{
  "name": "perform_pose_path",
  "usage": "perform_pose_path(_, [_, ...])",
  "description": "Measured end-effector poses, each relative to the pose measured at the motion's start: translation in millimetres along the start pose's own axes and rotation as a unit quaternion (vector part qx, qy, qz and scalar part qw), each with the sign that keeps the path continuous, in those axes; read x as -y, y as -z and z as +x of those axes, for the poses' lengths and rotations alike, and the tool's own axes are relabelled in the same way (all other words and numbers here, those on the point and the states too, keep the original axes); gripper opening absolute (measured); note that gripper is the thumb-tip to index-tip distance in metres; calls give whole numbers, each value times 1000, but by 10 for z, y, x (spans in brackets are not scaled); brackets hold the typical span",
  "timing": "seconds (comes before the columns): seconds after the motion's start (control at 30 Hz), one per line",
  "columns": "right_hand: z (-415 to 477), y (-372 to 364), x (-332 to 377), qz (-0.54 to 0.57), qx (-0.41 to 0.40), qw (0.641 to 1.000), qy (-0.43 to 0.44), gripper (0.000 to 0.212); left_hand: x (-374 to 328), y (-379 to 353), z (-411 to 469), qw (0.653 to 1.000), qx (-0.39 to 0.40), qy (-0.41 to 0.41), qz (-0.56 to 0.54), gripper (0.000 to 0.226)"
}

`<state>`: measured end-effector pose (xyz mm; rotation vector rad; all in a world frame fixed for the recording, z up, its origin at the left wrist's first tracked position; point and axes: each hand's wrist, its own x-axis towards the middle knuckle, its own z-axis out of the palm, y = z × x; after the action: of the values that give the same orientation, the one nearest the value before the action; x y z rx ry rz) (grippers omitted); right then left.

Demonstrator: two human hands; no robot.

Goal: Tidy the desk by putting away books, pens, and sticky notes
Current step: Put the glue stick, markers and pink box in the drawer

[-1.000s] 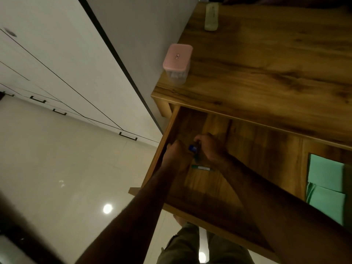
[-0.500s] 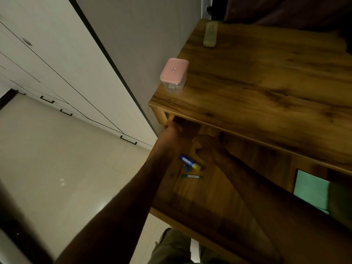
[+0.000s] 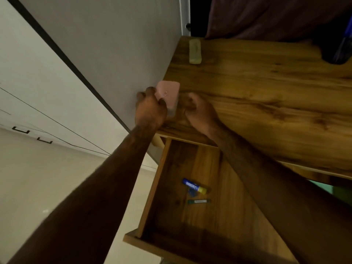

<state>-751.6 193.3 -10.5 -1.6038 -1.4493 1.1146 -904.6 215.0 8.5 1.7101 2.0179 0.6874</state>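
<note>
A small clear box with a pink lid [image 3: 169, 96] stands at the near left corner of the wooden desk [image 3: 266, 96]. My left hand [image 3: 150, 109] grips the box from its left side, fingers curled over the lid. My right hand [image 3: 198, 111] rests on the desk just right of the box, fingers curled, holding nothing I can see. Below, the open drawer [image 3: 167, 187] holds a blue and yellow glue stick [image 3: 193, 186] and a green pen [image 3: 199, 201].
A pale remote-like bar [image 3: 194, 52] lies at the desk's far left edge. A dark object [image 3: 339, 48] sits at the far right. Green sticky notes [image 3: 322, 189] show in the drawer's right part, past my forearm. A grey wall and white cabinets are to the left.
Both hands left the drawer and rose to the desk top. The left hand took hold of the pink-lidded box. The glue stick and pen stayed in the drawer.
</note>
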Motion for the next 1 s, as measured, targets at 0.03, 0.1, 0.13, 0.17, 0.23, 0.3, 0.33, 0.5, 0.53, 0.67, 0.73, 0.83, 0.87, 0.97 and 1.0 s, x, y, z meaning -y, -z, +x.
perform_pose_path(0.03, [60, -28, 50, 20, 4, 1000, -14, 50, 46, -12, 61, 1000, 21, 5, -7, 40])
perform_pose_path(0.1, [164, -146, 92, 41, 18, 998, -54, 52, 122, -58, 148, 997, 65, 34, -34, 36])
perform_pose_path(0.13, [198, -202, 94, 51, 27, 996, -75, 53, 144, -82, 173, 994, 79, 51, -53, 35])
perform_pose_path(0.17, [227, -264, 82, 62, 31, 994, -88, 52, 163, -98, 192, 992, 86, 64, -72, 35])
perform_pose_path(0.23, [270, -366, 41, 78, 9, 992, -103, 44, 176, -97, 219, 988, 89, 80, -99, 35])
perform_pose_path(0.3, [265, -400, 31, 96, -28, 988, -120, 37, 186, -58, 229, 989, 92, 82, -86, 34])
perform_pose_path(0.33, [237, -403, 35, 103, -44, 985, -130, 34, 200, -27, 205, 989, 96, 82, -76, 33])
perform_pose_path(0.5, [-131, -275, 14, 107, -55, 983, -137, 24, 236, 152, -246, 986, 122, 46, -107, 28])
perform_pose_path(0.53, [-243, -249, -1, 97, -42, 985, -133, 22, 248, 199, -397, 984, 130, 35, -115, 28])
perform_pose_path(0.67, [-773, -135, -88, 78, 44, 987, -133, 14, 390, 313, -1007, 975, 177, 41, -129, 21])
perform_pose_path(0.73, [-1048, -95, -161, 72, 80, 985, -137, 17, 459, 323, -1301, 971, 197, 70, -117, 15])
perform_pose_path(0.83, [-1399, -122, -345, 46, 129, 978, -160, 14, 564, 272, -1705, 964, 225, 107, -93, 15])
perform_pose_path(0.87, [-1486, -143, -426, 34, 142, 974, -171, 12, 604, 237, -1812, 962, 233, 118, -80, 15])
perform_pose_path(0.97, [-1679, -236, -631, 25, 168, 965, -200, 11, 703, 170, -2074, 957, 257, 133, -32, 17])
perform_pose_path(1.0, [-1738, -269, -680, 21, 176, 962, -206, 11, 741, 153, -2147, 957, 263, 124, 0, 19])
